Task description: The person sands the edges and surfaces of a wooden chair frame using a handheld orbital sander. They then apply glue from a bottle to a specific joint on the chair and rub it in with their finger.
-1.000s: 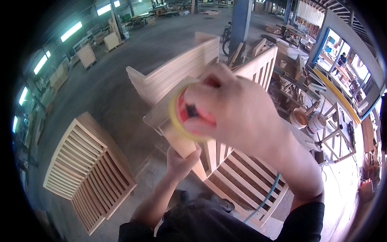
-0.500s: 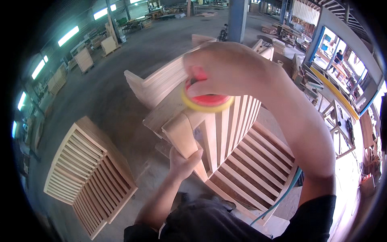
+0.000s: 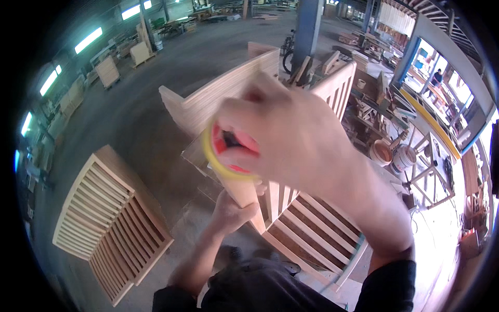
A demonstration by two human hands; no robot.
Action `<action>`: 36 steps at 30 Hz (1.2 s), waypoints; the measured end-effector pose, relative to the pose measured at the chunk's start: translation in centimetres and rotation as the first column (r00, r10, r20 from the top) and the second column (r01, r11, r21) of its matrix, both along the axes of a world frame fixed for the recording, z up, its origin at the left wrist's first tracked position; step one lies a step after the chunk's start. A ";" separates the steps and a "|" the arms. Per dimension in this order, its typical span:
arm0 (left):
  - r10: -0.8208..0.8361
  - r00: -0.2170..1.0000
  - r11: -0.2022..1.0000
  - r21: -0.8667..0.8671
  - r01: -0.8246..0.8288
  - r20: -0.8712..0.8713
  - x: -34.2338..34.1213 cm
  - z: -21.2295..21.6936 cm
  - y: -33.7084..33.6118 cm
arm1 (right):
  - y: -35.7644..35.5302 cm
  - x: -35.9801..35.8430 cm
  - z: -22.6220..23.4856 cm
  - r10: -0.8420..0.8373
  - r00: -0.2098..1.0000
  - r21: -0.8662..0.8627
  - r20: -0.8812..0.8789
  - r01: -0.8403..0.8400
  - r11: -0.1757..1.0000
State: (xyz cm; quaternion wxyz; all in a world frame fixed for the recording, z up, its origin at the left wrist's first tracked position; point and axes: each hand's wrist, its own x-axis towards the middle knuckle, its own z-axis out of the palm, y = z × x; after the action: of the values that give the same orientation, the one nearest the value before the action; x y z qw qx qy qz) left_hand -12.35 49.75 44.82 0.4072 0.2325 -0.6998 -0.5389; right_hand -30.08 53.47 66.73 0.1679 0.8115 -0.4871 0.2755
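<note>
A slatted wooden bench [image 3: 306,240] stands in front of me, its pale slats running away to the right. My left hand [image 3: 227,212] is closed round the bench's upright post [image 3: 241,193], below its top end. Above that end, my right hand [image 3: 283,132] grips a round orbital sander [image 3: 219,139] with a red body and a yellow pad. The sander is tilted, and its pad lies over the top of the post. Motion smears the right hand, and whether the pad touches the wood cannot be made out.
Another slatted bench [image 3: 112,223] stands on the floor at left. Curved wooden parts [image 3: 228,83] are stacked beyond my hands. A blue column [image 3: 306,34] rises behind them, near a bicycle [image 3: 287,52]. Buckets [image 3: 403,158] and a metal frame [image 3: 429,174] are at right.
My right hand has brought the sander left and nearer to me, from the bench's top rail to the post end, tilting it. The left hand keeps its grip on the post.
</note>
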 end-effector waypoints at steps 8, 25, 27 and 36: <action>-0.010 0.819 0.919 -0.317 0.233 0.573 3.0 3.3 -2.2 | 2.6 -0.7 -12.3 0.095 0.964 -0.446 0.249 0.027 0.895; 0.164 0.986 0.976 -0.149 -0.161 0.011 1.9 10.4 -0.5 | 5.7 -7.9 -13.2 0.256 0.353 -0.358 0.900 0.261 0.897; 0.184 0.983 0.973 -0.149 -0.177 0.032 2.2 10.6 -0.3 | 3.6 -6.9 -8.6 0.475 0.009 -0.459 0.880 0.267 0.847; 0.211 0.977 0.970 -0.129 -0.206 0.034 2.3 11.1 -0.1 | -1.1 -5.0 -2.5 0.715 -0.075 -0.650 0.695 0.362 0.669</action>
State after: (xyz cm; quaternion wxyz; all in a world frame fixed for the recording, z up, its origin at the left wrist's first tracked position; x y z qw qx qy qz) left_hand -10.05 49.68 55.92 0.4586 0.2916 -0.7133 -0.4425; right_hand -35.06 52.42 64.24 0.0083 0.2755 -0.1663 0.9468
